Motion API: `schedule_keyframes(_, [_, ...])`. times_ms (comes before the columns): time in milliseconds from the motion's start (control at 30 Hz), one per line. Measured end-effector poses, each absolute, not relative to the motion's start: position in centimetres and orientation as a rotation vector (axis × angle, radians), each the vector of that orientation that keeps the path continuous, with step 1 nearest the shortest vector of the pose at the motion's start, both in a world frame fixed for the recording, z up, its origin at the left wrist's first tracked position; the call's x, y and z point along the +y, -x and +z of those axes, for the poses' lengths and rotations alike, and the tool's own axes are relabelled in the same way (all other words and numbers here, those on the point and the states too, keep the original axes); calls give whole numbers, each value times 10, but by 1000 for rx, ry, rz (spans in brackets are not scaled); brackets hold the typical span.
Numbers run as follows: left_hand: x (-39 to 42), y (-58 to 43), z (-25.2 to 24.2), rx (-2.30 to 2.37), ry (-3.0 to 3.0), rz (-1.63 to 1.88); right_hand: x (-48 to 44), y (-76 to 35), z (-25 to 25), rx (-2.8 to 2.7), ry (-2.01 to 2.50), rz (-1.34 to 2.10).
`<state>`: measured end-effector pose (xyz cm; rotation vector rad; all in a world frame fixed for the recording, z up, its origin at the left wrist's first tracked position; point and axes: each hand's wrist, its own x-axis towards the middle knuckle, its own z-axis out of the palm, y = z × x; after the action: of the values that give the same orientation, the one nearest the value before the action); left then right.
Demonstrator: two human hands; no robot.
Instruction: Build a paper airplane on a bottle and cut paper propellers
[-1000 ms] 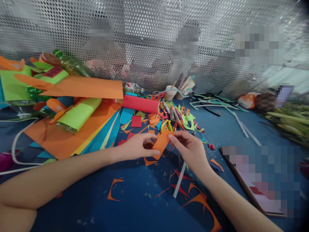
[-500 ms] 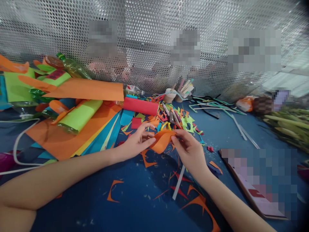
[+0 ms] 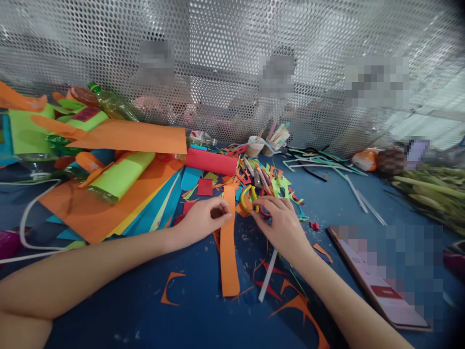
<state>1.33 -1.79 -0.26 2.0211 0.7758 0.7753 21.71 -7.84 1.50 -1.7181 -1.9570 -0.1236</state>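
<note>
A long orange paper strip (image 3: 228, 252) hangs nearly straight down over the blue table. My left hand (image 3: 203, 215) pinches its edge between thumb and fingers, near the upper part. To the right of the strip, my right hand (image 3: 281, 220) has its thumb and fingertips closed at the yellow handle loops of a pair of scissors (image 3: 245, 199). The scissors' blades are hidden among the paper scraps. A grey-and-black cutter (image 3: 257, 178) lies just behind that hand. A white strip (image 3: 268, 278) rests on the table below it.
Coloured sheets (image 3: 145, 208) and paper-wrapped bottles (image 3: 121, 177) crowd the left side. A red roll (image 3: 211, 162) lies behind my hands. Cups of sticks (image 3: 276, 139) stand at the perforated metal wall (image 3: 225, 63). A flat tablet-like panel (image 3: 378, 286) lies at right.
The orange strip was curled between both hands; now it hangs straight from my left hand. My right hand has let go of it and moved to the yellow-handled scissors.
</note>
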Motion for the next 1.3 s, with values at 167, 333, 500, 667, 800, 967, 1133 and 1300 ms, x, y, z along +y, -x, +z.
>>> schedule_keyframes(167, [-20,-15,1,739,-2329,726,-74,-225,8,-2123,1854,-214])
schedule_keyframes(333, [-24,-13,-2,730,-2541,716,-72,-232,8,-2095,1932,-318])
schedule_keyframes(500, [-29,-12,-1,773,-2650,789,-68,-237,8,-2055,1953,-309])
schedule_keyframes(667, [-33,-13,1,649,-2813,807,-71,-231,22,-2019,1933,-267])
schedule_keyframes(800, [-33,-13,0,540,-2854,803,-59,-227,40,-2125,2082,-253])
schedule_keyframes(967, [-33,-15,1,487,-2766,676,-4,-226,53,-2229,2225,-170])
schedule_keyframes(1133, [-36,-14,2,435,-2745,632,53,-217,54,-2135,2402,-100])
schedule_keyframes(1300, [-35,-14,0,484,-2736,590,75,-210,45,-1947,2508,-37])
